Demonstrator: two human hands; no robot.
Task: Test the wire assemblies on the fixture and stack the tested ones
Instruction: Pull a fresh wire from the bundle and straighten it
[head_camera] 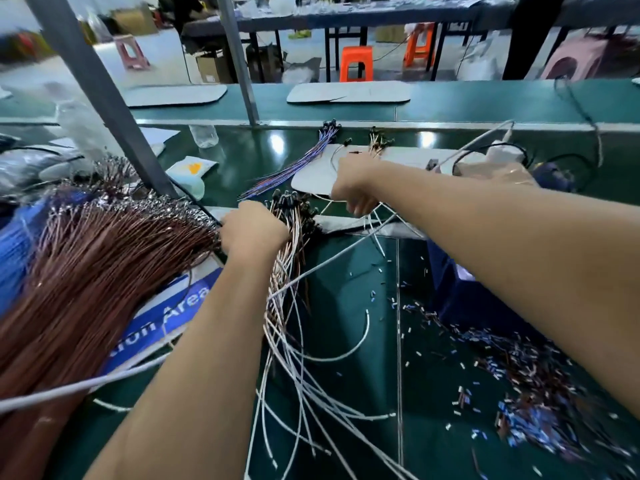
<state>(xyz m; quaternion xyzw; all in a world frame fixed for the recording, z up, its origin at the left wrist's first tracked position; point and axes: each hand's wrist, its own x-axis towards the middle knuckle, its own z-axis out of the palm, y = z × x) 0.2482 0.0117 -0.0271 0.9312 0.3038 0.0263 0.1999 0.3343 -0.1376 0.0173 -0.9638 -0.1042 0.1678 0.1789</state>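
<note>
Wires crowd the near half of the green bench [346,341] we work at. Our left hand [254,230] has its fingers curled around the top of a bundle [287,271] of pinkish and white wire assemblies, just below their black connector heads [294,206]. That bundle's long axis runs from the heads, which point away from us, down toward us, where the loose white tails [311,393] fan out and curl across the bench. Our right hand [353,188] is curled too, knuckles up, and white wires [377,220] come out from under it; we cannot tell just how many it grips.

Left of the bundle lies a big brown sheaf [86,289], its metal-tipped ends pointing up and away, its length slanting toward the near left corner over a blue-and-white sign [166,317]. A grey post [104,98] leans up from behind it, closing off that side. Beyond the hands, a white pad [408,157] sits by the bench's far edge, with a purple-blue bunch [294,164] angled across its left end and a small bunch [377,140] at its top. White cables [485,143] and a white box [502,154] sit at the far right. Cut scraps [519,375] litter the near right. Most of the bare green lies between the tails and the scraps.
</note>
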